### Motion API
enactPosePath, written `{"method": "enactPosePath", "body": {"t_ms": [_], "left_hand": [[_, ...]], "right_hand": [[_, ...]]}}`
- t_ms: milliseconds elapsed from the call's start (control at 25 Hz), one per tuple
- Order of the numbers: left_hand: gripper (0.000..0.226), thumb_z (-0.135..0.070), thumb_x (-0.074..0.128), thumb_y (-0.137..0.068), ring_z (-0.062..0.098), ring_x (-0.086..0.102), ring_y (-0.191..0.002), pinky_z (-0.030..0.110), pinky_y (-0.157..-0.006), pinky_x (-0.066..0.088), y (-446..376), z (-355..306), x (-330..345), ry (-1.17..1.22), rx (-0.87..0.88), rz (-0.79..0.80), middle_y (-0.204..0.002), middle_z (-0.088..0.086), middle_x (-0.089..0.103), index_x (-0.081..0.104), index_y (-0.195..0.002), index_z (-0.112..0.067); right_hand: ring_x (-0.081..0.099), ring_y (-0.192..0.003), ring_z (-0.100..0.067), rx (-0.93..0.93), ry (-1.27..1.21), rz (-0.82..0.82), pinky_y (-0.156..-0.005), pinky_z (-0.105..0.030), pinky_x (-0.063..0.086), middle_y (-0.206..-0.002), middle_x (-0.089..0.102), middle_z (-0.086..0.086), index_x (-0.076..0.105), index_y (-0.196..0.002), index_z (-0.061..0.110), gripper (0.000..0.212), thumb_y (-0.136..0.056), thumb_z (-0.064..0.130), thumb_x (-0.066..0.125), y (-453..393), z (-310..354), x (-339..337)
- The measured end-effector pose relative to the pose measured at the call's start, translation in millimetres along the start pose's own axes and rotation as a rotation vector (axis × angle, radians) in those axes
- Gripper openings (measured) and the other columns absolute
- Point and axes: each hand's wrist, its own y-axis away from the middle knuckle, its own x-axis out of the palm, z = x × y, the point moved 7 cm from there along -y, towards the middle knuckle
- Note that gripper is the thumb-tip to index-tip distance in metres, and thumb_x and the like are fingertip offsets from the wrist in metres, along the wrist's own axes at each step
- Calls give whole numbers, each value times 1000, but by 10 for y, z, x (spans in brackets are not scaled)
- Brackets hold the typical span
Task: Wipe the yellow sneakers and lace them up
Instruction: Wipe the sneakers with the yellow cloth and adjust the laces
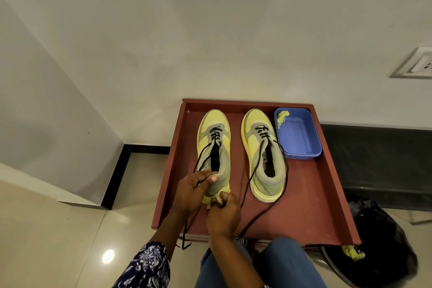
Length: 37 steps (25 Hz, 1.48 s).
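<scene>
Two yellow shoes sit side by side on a red tray (327,194), toes pointing away. Both have grey tops and black laces that are only done up near the toes.

The left shoe (214,147) has loose lace ends (187,234) trailing off the near edge of the tray. The left hand (192,190) holds this shoe by its heel, with the thumb over the grey collar. The right hand (223,214) has its fingers curled tight around a yellow cloth (214,200) at the back of the heel, maybe with a bit of lace too.

The right shoe (263,154) stands alone, its long laces lying on the tray. Just beside it is a blue tub (304,147) with something yellow (282,116) in its corner.
</scene>
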Motion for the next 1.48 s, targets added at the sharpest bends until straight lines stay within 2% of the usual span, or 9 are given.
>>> {"method": "enactPosePath", "body": {"t_ms": [120,320,480,680,880,1120,1320,1400,1480], "left_hand": [[24,-13,62,-87,-10,57,-95,7,-81,46,2,-19,4,14,-9,13,-101,-14,63,63,-103,-30],[24,-12,62,-87,-13,54,-95,3,-80,44,-11,-20,-1,26,-16,21,-102,-13,63,63,-105,-28],[22,-15,61,-87,-6,58,-98,10,-85,47,-23,-5,5,20,-14,35,-104,-11,64,65,-103,-29],[23,-12,62,-86,-13,53,-97,2,-79,43,-13,-1,9,44,-24,30,-102,-14,62,65,-102,-28],[23,-15,62,-86,-2,58,-101,10,-87,45,-31,26,1,46,-26,35,-104,-11,65,64,-103,-30],[22,-15,61,-87,-1,56,-104,3,-81,43,-42,58,19,44,-47,43,-107,-9,64,68,-107,-18],[21,-18,61,-87,-6,57,-100,6,-83,44,-36,35,20,41,-36,57,-104,-13,65,65,-104,-30],[23,-16,61,-87,-8,56,-99,5,-83,44,-38,18,19,38,-32,50,-105,-13,63,63,-106,-29],[23,-15,60,-88,-1,57,-103,5,-83,44,-51,29,27,35,-42,48,-107,-9,62,64,-109,-22]], "right_hand": [[60,-88,-27,53,-3,1,-79,-33,51,-92,65,-11,63,-85,8,12,-79,-2,58,-32,-18,-34],[59,-85,-25,145,-82,23,-81,-36,51,-90,64,-8,51,-66,27,34,-78,-4,57,-60,22,-90],[61,-86,-21,174,-188,57,-83,-36,54,-92,65,-5,55,-73,27,28,-81,0,59,29,23,-30],[63,-89,-26,277,-174,16,-85,-41,54,-98,67,-9,56,-77,25,21,-81,5,61,-75,-109,-115],[62,-91,-21,180,-191,63,-86,-38,53,-97,65,-4,60,-85,21,15,-82,6,61,-59,32,-60],[58,-80,-24,187,-86,27,-74,-32,49,-83,62,-7,49,-62,25,32,-81,1,59,-122,35,-183],[61,-87,-19,151,-172,53,-78,-31,51,-94,64,-2,60,-86,18,12,-83,6,60,-11,90,-103],[61,-88,-20,101,-184,41,-78,-30,51,-95,65,-4,61,-85,19,13,-83,6,61,-32,114,-121],[62,-87,-22,78,-182,38,-76,-30,51,-93,66,-5,61,-84,19,14,-83,5,60,-90,146,-133]]}}
